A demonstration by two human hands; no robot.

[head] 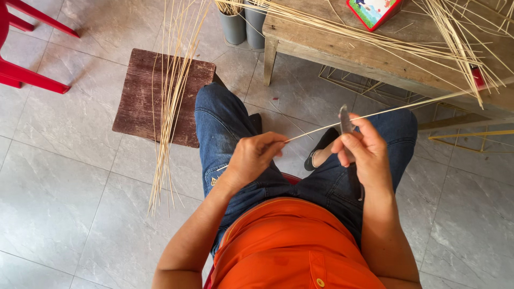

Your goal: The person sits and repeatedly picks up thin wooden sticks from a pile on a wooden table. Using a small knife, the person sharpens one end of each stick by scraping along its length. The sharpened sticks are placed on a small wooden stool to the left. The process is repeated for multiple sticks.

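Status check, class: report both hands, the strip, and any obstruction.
Left hand pinching bamboo strip end. Right hand holding knife against strip. Nothing blocking.

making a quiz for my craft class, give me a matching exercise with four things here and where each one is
Things:
1. knife
2. thin bamboo strip
3. bundle of bamboo strips
4. grey containers

Places:
A. lying across the brown wooden stool
B. on the floor beside the wooden table's leg
C. in the right hand
D. pinched at its end by the left hand

Pairs: 1-C, 2-D, 3-A, 4-B
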